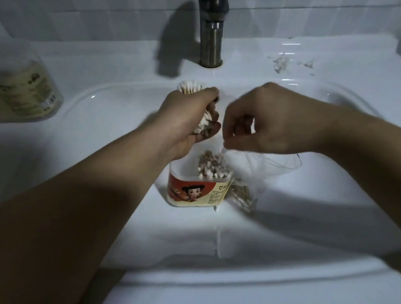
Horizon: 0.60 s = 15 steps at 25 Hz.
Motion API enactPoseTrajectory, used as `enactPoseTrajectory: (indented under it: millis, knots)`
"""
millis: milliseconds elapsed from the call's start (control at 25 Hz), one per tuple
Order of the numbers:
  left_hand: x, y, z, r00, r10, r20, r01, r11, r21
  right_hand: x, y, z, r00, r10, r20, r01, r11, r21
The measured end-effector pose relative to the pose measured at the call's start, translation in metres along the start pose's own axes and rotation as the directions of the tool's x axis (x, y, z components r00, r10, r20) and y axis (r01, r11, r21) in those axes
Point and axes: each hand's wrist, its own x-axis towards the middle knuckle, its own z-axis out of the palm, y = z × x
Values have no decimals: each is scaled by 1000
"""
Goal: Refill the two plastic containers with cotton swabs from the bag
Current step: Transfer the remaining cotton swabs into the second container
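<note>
My left hand (pixel 187 118) grips a thick bundle of cotton swabs (pixel 190 87) above the sink, white tips sticking out past the fist. Right below it stands an open plastic container (pixel 197 192) with a cartoon label, partly filled with upright swabs. My right hand (pixel 266 121) pinches the top edge of the clear plastic bag (pixel 259 169), which hangs beside the container with several swabs in its bottom. A second labelled plastic container (pixel 28 92) stands on the counter at the far left.
A white sink basin (pixel 117 141) surrounds the container and bag. A metal faucet (pixel 212 19) rises at the back centre. Small torn bits of plastic (pixel 282 62) lie on the counter at the back right. White tiled wall behind.
</note>
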Motion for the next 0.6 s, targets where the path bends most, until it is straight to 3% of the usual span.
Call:
enactPoseTrajectory:
  millis: [80,240,360,600]
  knots:
    - [1,-1,-2,1000,10,13,-10,1000,-19,0,0,5,971,107,215,-80,988,-133]
    - [2,-3,-3,999,10,39,-10,1000,13,1,5,15,882,291,371,-234,953,-191]
    - [3,-6,-2,998,7,57,-8,1000,24,2,6,22,839,302,452,-248,953,-176]
    - [1,-9,-3,994,5,109,-9,999,34,6,14,42,823,246,511,-200,969,-144]
